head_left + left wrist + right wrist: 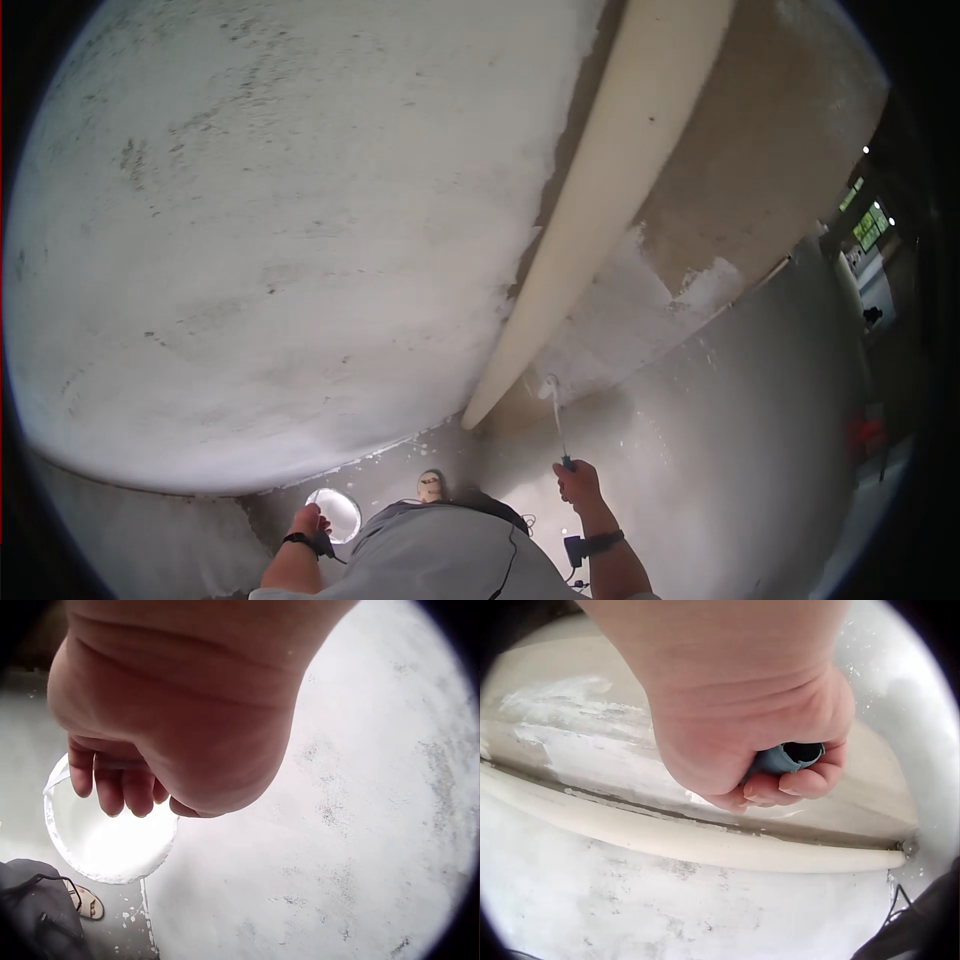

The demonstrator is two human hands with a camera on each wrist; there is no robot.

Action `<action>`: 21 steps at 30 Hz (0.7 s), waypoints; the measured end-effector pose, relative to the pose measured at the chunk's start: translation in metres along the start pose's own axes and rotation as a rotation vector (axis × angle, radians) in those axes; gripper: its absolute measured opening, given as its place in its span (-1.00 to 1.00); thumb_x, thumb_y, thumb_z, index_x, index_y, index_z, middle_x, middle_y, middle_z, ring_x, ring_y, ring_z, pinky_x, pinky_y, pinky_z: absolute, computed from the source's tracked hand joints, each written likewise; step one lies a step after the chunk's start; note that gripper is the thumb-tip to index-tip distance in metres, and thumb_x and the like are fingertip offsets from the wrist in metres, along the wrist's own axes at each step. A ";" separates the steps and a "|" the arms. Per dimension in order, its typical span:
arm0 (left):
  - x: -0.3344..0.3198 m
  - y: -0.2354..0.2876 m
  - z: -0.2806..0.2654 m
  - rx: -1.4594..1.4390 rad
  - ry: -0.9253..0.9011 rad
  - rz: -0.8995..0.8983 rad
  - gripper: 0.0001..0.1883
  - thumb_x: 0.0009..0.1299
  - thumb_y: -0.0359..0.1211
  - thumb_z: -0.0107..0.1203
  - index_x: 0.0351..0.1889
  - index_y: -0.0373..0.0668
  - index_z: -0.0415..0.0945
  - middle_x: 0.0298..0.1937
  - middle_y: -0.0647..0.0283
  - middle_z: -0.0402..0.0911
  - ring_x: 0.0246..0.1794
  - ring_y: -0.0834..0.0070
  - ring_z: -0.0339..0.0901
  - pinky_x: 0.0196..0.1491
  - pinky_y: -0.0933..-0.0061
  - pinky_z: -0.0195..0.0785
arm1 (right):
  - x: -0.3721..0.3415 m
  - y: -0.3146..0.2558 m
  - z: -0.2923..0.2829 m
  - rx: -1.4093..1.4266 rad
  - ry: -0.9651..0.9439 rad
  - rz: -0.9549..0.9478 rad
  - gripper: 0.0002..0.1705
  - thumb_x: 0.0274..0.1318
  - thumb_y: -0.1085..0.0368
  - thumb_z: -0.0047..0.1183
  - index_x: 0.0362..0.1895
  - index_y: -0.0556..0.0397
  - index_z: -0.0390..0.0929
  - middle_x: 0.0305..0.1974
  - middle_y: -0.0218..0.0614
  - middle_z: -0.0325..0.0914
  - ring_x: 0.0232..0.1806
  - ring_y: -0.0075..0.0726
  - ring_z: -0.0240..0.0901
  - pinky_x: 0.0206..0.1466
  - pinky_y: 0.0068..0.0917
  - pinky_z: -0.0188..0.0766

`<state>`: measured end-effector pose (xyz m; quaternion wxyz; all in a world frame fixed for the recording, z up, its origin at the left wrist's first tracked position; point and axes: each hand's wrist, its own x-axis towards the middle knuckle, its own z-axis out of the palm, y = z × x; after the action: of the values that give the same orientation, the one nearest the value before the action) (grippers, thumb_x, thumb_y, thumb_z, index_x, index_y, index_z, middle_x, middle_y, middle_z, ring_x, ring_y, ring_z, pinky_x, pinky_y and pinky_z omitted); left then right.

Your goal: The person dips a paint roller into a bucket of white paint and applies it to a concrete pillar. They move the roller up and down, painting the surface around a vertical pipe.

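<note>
My right hand (580,485) grips the blue handle of a paint roller (555,400), whose white head touches the lower wall beside a cream pipe (600,190). In the right wrist view the fingers of my right hand (757,750) curl round the blue handle (787,757). My left hand (309,521) holds a round white bucket (345,517) low at the left. The left wrist view shows the fingers of my left hand (172,735) curled over the thin bucket handle (120,763), above the bucket's rim (56,836) and its bright white inside.
A large white-coated wall (300,250) fills the left, and a brown, partly coated wall (750,160) lies right of the pipe. Grey floor (700,450) with white spatters runs below. A shoe (430,486) is near the wall's foot. A red object (865,435) is far right.
</note>
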<state>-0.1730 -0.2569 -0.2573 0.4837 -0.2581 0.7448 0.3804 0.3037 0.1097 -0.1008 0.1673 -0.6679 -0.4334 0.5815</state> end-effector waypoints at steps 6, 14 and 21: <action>-0.013 0.034 0.007 0.098 -0.010 0.000 -0.87 0.29 -0.34 -0.14 -0.26 -0.14 0.32 -0.53 0.22 0.30 -0.56 0.32 0.37 -0.41 0.08 0.36 | -0.054 -0.033 -0.017 0.066 0.009 -0.122 -0.69 0.11 0.16 0.15 -0.54 0.08 0.44 -0.72 -0.47 0.35 -0.78 -0.60 0.23 -0.74 -0.58 0.12; -0.021 0.054 0.015 0.126 0.043 0.047 -0.89 0.29 -0.32 -0.17 -0.30 -0.12 0.30 -0.55 0.22 0.30 -0.59 0.31 0.36 -0.47 0.11 0.36 | -0.088 -0.046 -0.033 0.272 -0.069 -0.008 -0.69 0.15 0.21 0.10 -0.58 0.05 0.39 -0.74 -0.47 0.28 -0.81 -0.60 0.15 -0.76 -0.56 0.05; -0.024 0.052 0.012 0.081 0.053 0.019 -0.93 0.27 -0.33 -0.20 -0.34 -0.06 0.27 -0.60 0.27 0.20 -0.64 0.34 0.29 -0.50 0.10 0.30 | -0.084 -0.052 -0.010 0.400 -0.074 -0.029 -0.68 0.20 0.24 0.06 -0.58 0.06 0.34 -0.71 -0.43 0.28 -0.76 -0.56 0.16 -0.70 -0.55 0.06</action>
<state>-0.1968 -0.2168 -0.2218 0.4702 -0.2414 0.7746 0.3474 0.2971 0.0770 -0.0070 0.2890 -0.5932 -0.3245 0.6777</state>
